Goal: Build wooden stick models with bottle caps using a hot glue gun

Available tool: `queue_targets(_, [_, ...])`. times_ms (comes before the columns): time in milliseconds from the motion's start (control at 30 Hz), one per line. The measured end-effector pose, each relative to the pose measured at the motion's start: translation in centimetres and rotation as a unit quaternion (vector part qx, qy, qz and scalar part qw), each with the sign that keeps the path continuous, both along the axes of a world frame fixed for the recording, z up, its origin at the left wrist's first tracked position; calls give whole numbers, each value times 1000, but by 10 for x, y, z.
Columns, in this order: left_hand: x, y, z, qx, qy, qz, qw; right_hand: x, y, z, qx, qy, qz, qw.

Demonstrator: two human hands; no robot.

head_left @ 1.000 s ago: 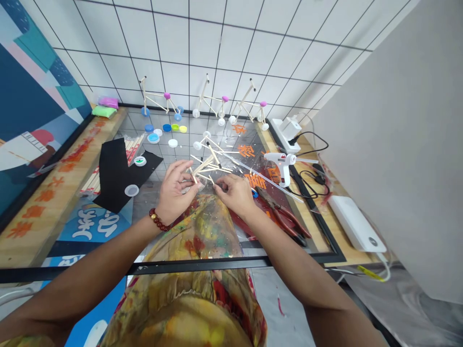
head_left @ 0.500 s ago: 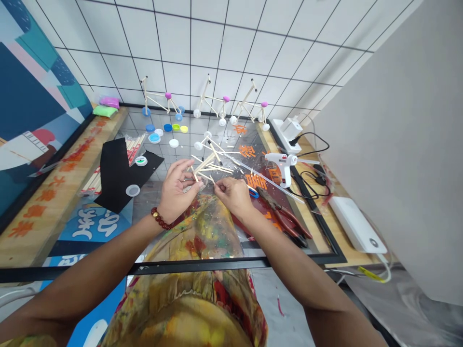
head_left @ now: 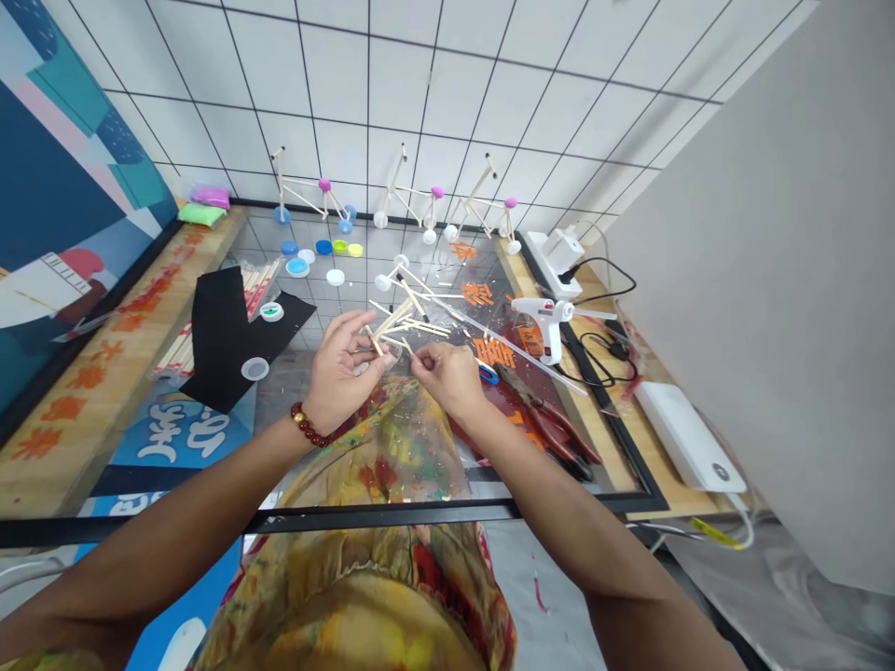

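My left hand [head_left: 341,369] is closed around a pale wooden stick [head_left: 375,342], which tilts up between thumb and fingers. By its fingertips is a clear round cap [head_left: 392,353], partly hidden; I cannot tell whether it is fixed to the stick. Close by on the right, my right hand [head_left: 447,377] pinches a thin short stick [head_left: 406,346] that points toward the left hand. Just beyond both hands lie several loose sticks [head_left: 426,325]. Behind them rests a stick frame with white bottle caps [head_left: 384,280] as wheels.
Three stick tricycles [head_left: 395,191] stand along the back. A white glue gun [head_left: 549,321], pliers [head_left: 552,419] and a clear glue stick [head_left: 517,347] lie to the right. Bottle caps [head_left: 336,278] and black sheet [head_left: 220,345] are on the left. A power strip [head_left: 545,261] sits back right.
My right hand has shifted very slightly left, bringing its stick a little closer to the left hand. Both grips look the same.
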State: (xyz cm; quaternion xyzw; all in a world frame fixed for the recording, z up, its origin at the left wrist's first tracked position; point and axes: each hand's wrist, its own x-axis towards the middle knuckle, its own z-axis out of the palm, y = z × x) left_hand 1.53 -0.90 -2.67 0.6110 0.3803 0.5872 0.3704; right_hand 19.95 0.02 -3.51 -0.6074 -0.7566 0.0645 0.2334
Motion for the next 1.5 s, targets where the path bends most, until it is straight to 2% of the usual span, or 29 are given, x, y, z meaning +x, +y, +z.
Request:
queue_targets(233, [-2, 2, 4, 14, -6, 4, 1000, -1, 1, -2, 38, 20, -7, 999])
queue_targets(367, [-3, 10, 4, 7, -12, 9, 1000, -6, 4, 0, 37, 12, -17, 999])
queue_targets(500, [-5, 18, 2, -10, -14, 6, 1000, -6, 2, 4, 29, 26, 0, 999])
queue_targets(700, [-13, 27, 6, -31, 0, -21, 999, 6, 0, 3, 16, 74, -29, 997])
queue_targets(833, [-19, 31, 14, -40, 18, -49, 998, 6, 2, 3, 0, 86, -24, 996])
queue_targets(967, [-27, 33, 25, 13, 127, -69, 989, 2, 3, 7, -25, 88, -4, 996])
queue_targets(1067, [-34, 31, 33, 82, 249, -52, 964, 2, 3, 11, -37, 74, 3, 997])
queue_targets(1200, [-41, 27, 39, 136, 348, -19, 927, 3, 3, 11, -48, 71, 0, 996])
queue_targets(1367, [-45, 28, 41, 161, 418, 32, 894, 3, 2, 10, -44, 79, -3, 996])
queue_targets(1500, [-50, 31, 38, 170, 438, 35, 882, 2, 3, 10, -35, 89, 4, 995])
